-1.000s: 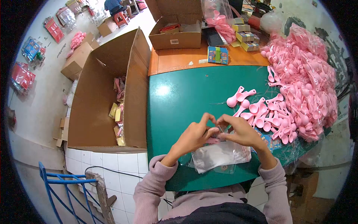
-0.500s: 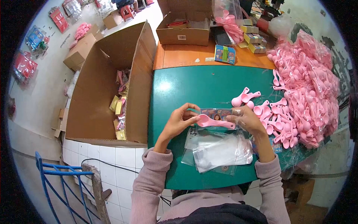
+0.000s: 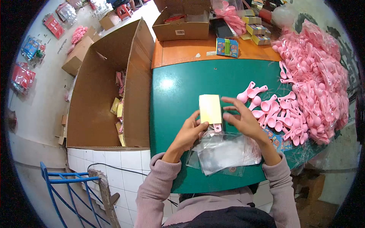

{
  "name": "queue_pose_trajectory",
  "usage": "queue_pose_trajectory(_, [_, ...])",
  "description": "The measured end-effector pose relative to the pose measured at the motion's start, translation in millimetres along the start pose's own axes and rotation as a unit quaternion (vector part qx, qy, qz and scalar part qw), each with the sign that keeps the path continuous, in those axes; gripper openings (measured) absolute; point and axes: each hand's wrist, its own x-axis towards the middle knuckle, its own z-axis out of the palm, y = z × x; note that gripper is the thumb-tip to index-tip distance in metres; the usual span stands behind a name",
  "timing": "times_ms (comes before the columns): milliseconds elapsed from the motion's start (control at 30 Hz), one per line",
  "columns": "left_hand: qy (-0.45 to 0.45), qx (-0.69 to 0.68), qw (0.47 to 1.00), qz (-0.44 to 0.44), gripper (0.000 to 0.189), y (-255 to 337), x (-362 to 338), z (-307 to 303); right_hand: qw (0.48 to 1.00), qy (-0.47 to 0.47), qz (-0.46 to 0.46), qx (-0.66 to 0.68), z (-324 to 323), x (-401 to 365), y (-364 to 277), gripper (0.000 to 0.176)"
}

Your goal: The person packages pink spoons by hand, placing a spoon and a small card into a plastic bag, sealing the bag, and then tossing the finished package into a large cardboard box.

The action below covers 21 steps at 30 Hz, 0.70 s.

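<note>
My left hand (image 3: 191, 131) grips a yellow-backed card (image 3: 210, 108) by its lower left corner, thumb on top. Below the card pokes the handle end of a pink measuring spoon (image 3: 217, 128), in the same grip; the rest of the spoon is hidden. My right hand (image 3: 245, 121) hovers just right of the card, fingers apart and holding nothing. Beneath both hands lies a stack of clear plastic bags (image 3: 230, 154). Loose pink spoons (image 3: 273, 116) are heaped beyond my right hand, with blue printed cards (image 3: 276, 141) partly under my right forearm.
A big bagged mass of pink spoons (image 3: 317, 87) covers the table's right side. To the left stands a tall open carton (image 3: 102, 95) with yellow-backed packs inside. A smaller carton (image 3: 180, 32) and a banded card stack (image 3: 227, 48) sit at the back. A blue metal frame (image 3: 68, 180) is lower left.
The card has been turned from its printed face and spoon to its yellow back and stood lengthwise. My right hand has let go and opened. The view has shifted slightly.
</note>
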Motion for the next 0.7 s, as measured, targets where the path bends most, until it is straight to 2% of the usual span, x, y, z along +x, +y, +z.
queue_pose_trajectory(33, [-0.001, 0.000, 1.000, -0.004, 0.050, -1, 0, 2, 1.000, 0.002, 0.003, 0.001, 2, 0, 5, 0.055])
queue_pose_trajectory(100, [-0.017, 0.005, 1.000, -0.022, 0.056, 1, -4, 8, 0.978, -0.004, 0.126, 0.168, 5, 2, 13, 0.052])
queue_pose_trajectory(167, [0.002, -0.001, 0.999, -0.038, 0.059, 13, -15, 25, 0.974, 0.018, 0.117, 0.195, 4, 5, 17, 0.050])
queue_pose_trajectory(233, [0.018, -0.007, 0.998, -0.053, 0.062, 13, -20, 29, 0.980, 0.068, 0.083, 0.169, -1, 7, 20, 0.048])
queue_pose_trajectory(300, [-0.033, 0.062, 0.995, -0.072, 0.064, 11, -24, 23, 0.979, 0.080, 0.089, 0.166, -3, 7, 20, 0.047])
queue_pose_trajectory(400, [-0.035, 0.074, 0.994, -0.067, 0.064, 9, -22, 21, 0.978, 0.089, 0.103, 0.160, 0, 8, 23, 0.042])
queue_pose_trajectory(467, [-0.027, 0.089, 0.992, -0.082, 0.064, 10, -24, 22, 0.983, 0.172, -0.018, -0.068, 3, 6, 22, 0.036])
queue_pose_trajectory(500, [-0.011, 0.068, 0.995, -0.077, 0.062, 9, -24, 23, 0.983, 0.172, -0.017, -0.067, 3, 3, 17, 0.036])
queue_pose_trajectory(567, [0.008, 0.045, 0.996, -0.072, 0.061, 8, -24, 23, 0.938, 0.100, -0.153, -0.293, 2, -7, 0, 0.032])
queue_pose_trajectory(600, [-0.005, 0.037, 0.996, -0.076, 0.059, 7, -24, 21, 0.957, 0.023, -0.131, -0.259, 5, -10, -4, 0.027])
queue_pose_trajectory(633, [-0.017, 0.030, 0.996, -0.080, 0.058, 7, -24, 20, 0.957, 0.021, -0.131, -0.257, 5, -14, -9, 0.027])
queue_pose_trajectory(700, [-0.014, 0.038, 0.995, -0.087, 0.056, 5, -24, 18, 0.926, -0.135, -0.143, -0.322, 4, -23, -19, 0.024])
